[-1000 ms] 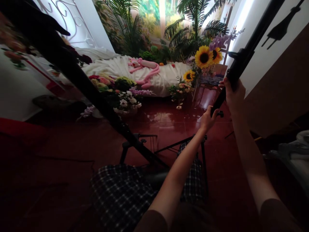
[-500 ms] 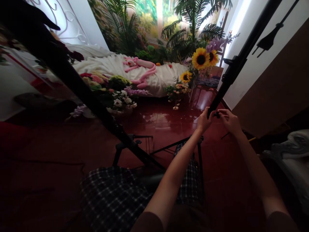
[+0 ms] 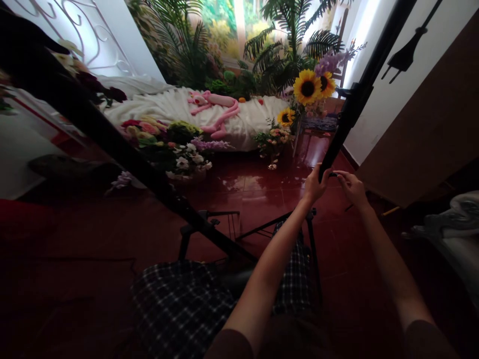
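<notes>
My left hand (image 3: 315, 183) is wrapped round the lower part of a black stand pole (image 3: 342, 127) that slants up to the right. Close beside it, my right hand (image 3: 351, 188) pinches a small black knob (image 3: 333, 174) on the side of the pole. The fingertips cover much of the knob. A black two-pin plug (image 3: 407, 57) dangles on its cord to the right of the upper pole. On the left, a second black pole (image 3: 123, 157) slants down toward a folding stand leg (image 3: 184, 242), with neither hand on it.
A white-draped bed (image 3: 254, 119) at the back holds a pink plush toy (image 3: 220, 102). Flower bunches (image 3: 183, 149) and sunflowers (image 3: 307, 87) stand before and beside it. A brown panel (image 3: 415, 129) leans on the right, near a carved silver chair (image 3: 445, 227). The floor (image 3: 258, 199) is red tile.
The view has shifted slightly, so the poles and plug sit a little further left. My right fingers have turned a little at the knob, and my left hand keeps its hold.
</notes>
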`<state>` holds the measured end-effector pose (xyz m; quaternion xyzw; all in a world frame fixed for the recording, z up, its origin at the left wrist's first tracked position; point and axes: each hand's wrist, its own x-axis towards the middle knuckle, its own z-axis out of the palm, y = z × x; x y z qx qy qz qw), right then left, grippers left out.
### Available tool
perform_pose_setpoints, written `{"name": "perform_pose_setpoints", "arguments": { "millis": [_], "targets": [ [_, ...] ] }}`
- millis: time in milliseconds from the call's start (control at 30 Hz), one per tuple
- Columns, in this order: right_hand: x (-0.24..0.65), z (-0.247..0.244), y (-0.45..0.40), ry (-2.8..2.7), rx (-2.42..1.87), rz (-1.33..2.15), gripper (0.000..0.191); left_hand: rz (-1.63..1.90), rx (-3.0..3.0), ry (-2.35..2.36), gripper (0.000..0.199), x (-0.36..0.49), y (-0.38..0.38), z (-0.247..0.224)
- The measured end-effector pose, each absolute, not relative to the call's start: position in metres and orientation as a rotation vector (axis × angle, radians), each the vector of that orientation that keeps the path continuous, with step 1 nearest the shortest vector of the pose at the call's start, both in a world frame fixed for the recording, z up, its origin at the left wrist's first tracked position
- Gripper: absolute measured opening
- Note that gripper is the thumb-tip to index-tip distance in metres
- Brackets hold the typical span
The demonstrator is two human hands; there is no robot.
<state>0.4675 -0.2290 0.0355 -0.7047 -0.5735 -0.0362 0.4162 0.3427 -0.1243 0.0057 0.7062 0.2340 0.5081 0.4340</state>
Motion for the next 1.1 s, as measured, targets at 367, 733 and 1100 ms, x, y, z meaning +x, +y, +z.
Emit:
{"name": "perform_pose_setpoints", "arguments": {
  "millis": [367, 733, 1100],
  "targets": [
    [0.462, 0.039, -0.202, -0.670, -1.544, 0.912, 0.053, 1.273, 1.723, 0.545, 0.034, 0.346, -0.122, 0.002],
    [0.446, 0.044, -0.194, -0.476, -1.342, 1.174, 0.067, 1.277, 1.737, 0.534, 0.032, 0.344, -0.122, 0.003],
    [0.468, 0.052, -0.184, -0.625, -1.141, 1.517, 0.061, 1.259, 1.778, 0.584, 0.033, 0.344, -0.121, 0.002]
  ]
}}
